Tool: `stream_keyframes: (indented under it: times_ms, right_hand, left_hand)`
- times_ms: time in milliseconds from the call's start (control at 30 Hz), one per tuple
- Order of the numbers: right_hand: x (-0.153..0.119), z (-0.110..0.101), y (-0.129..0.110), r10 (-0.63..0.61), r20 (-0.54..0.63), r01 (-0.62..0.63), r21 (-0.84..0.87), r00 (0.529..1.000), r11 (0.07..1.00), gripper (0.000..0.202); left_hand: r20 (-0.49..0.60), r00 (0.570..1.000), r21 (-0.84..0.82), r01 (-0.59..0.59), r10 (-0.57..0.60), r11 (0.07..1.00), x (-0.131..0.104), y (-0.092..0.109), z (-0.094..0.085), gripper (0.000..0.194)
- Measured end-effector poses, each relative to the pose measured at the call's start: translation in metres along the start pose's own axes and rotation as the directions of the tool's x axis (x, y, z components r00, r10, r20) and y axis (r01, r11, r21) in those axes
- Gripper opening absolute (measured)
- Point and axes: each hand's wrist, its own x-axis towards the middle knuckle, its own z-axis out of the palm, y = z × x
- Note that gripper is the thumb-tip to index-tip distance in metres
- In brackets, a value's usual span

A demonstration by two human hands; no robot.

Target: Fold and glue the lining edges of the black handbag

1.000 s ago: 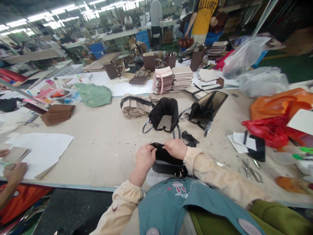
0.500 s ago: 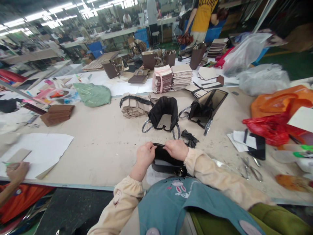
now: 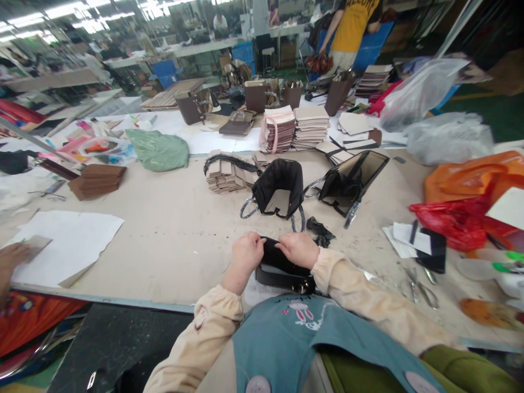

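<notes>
A black handbag [image 3: 282,278] with metal fittings stands at the table's front edge, close against my apron. My left hand [image 3: 248,254] pinches the left part of its far upper rim between thumb and fingers. On the right part of that same rim, my right hand [image 3: 298,250] is closed in a similar pinch. The bag's dark inside shows between my hands; its lower part is hidden by the apron. Just beyond sits an open black bag [image 3: 280,188] with wrapped handles, and to its right another black bag [image 3: 347,183] lies tilted. Black scraps [image 3: 320,232] lie near my right hand.
Stacked panels [image 3: 278,131] and a green plastic bag [image 3: 158,150] lie farther back. Scissors [image 3: 421,289], a black phone-like slab [image 3: 436,251] and a red plastic bag [image 3: 454,221] are on the right. At left, a co-worker's hand [image 3: 14,255] rests by white paper [image 3: 88,234].
Both my hands keep their pinch on the handbag's rim with hardly any shift. The view has tilted slightly. At left, the co-worker's hand has moved toward the table's left edge.
</notes>
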Motion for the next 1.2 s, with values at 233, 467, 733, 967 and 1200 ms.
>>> stream_keyframes:
  times_ms: [233,467,733,967,1200]
  right_hand:
    - [0.001,-0.003,0.001,0.018,0.024,-0.018,-0.013,1.000,1.000,0.043]
    - [0.015,-0.005,-0.010,-0.041,-0.046,0.039,-0.048,0.998,0.998,0.037]
    - [0.023,0.002,-0.017,-0.150,-0.073,0.143,-0.090,0.986,0.986,0.030]
    - [0.005,0.001,-0.003,-0.046,-0.041,0.041,-0.103,0.998,0.994,0.041]
    - [-0.013,0.010,0.010,-0.041,-0.098,0.029,-0.127,0.994,0.991,0.038]
  left_hand:
    - [0.016,1.000,0.016,0.009,-0.009,1.000,-0.001,0.003,-0.001,0.022]
    - [0.016,1.000,0.008,0.005,-0.005,1.000,-0.005,0.005,-0.002,0.022]
    - [0.019,1.000,0.008,0.011,-0.011,1.000,-0.005,0.004,-0.001,0.019]
    - [0.042,0.999,0.001,0.006,-0.006,1.000,-0.003,0.005,-0.001,0.022]
    - [0.065,0.998,-0.009,-0.008,0.008,1.000,0.000,0.010,-0.001,0.023]
